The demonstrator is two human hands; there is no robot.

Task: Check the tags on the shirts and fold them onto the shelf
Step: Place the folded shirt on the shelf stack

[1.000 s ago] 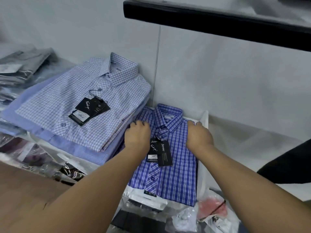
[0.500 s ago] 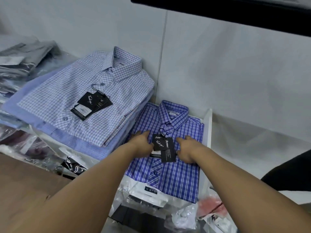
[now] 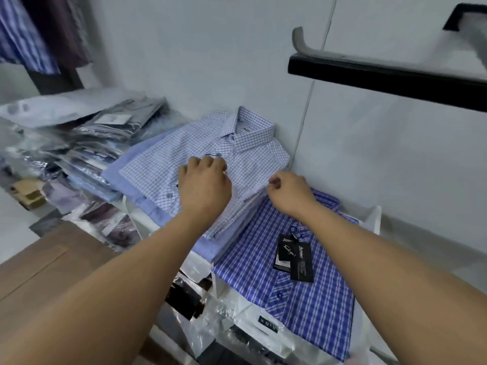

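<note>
From the head camera I see the pale checked shirt folded on top of a stack by the wall. The blue plaid shirt lies flat just beside it, black tags on its chest. My left hand curls down onto the pale shirt, and my right hand curls at its edge. I cannot tell whether either hand grips anything.

Just one view, head cam, wide-angle. Looks forward and down along both forearms, faces white wall. Close in: left hand and right hand mid-frame, dark shelf top right.
</note>
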